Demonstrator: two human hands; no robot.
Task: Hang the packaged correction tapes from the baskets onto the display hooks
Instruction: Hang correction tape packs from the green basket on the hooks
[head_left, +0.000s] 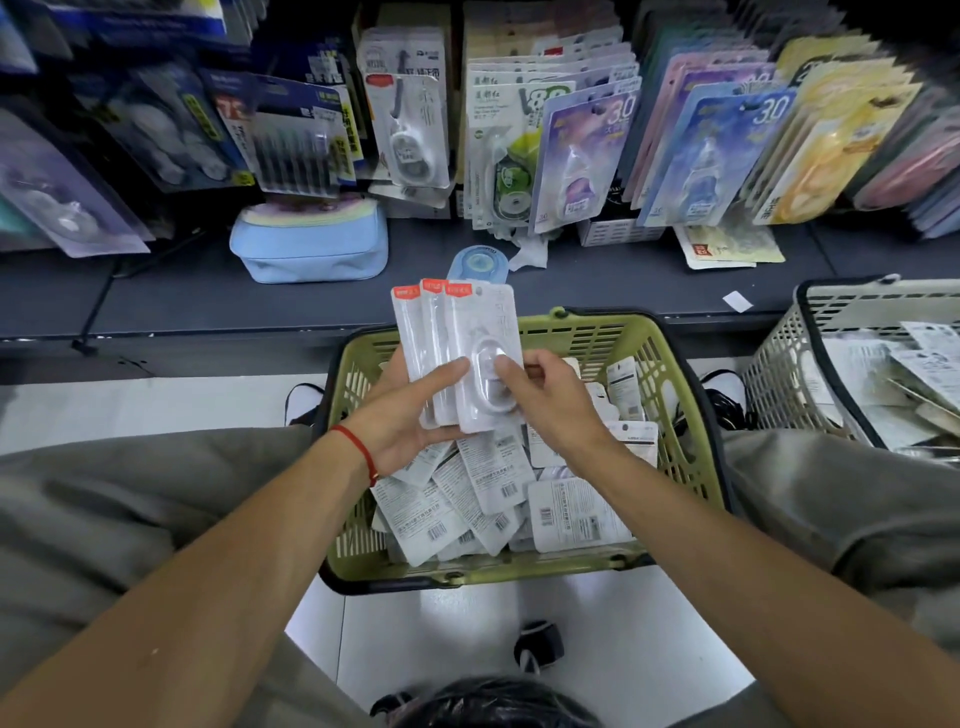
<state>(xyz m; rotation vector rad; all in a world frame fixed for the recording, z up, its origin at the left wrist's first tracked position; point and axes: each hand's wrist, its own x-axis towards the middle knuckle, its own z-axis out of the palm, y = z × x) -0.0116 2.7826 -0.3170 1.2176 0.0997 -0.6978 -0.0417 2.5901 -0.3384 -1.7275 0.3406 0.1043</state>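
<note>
The left hand (410, 415) grasps a fanned stack of three packaged correction tapes (462, 353), its thumb laid across the fronts and its fingers behind, holding them upright above the green basket (691, 415). A red string bracelet (358, 447) circles that wrist. The right hand (550, 405) pinches the right edge of the frontmost pack, its thumb pressed on the clear blister and the other fingers curled behind the card. Under both hands the green basket sits on the pale floor between the person's knees, filled with more white packs (498, 493) lying mostly face down with their barcodes up. A grey basket (779, 353) to the right holds further packs. Beyond the baskets runs a dark shelf (156, 296) carrying a light blue pouch (311, 244) and a loose blue correction tape (475, 262). Above the shelf, rows of carded stationery (566, 140) hang on the display, though the hooks themselves are hidden behind the cards.
</note>
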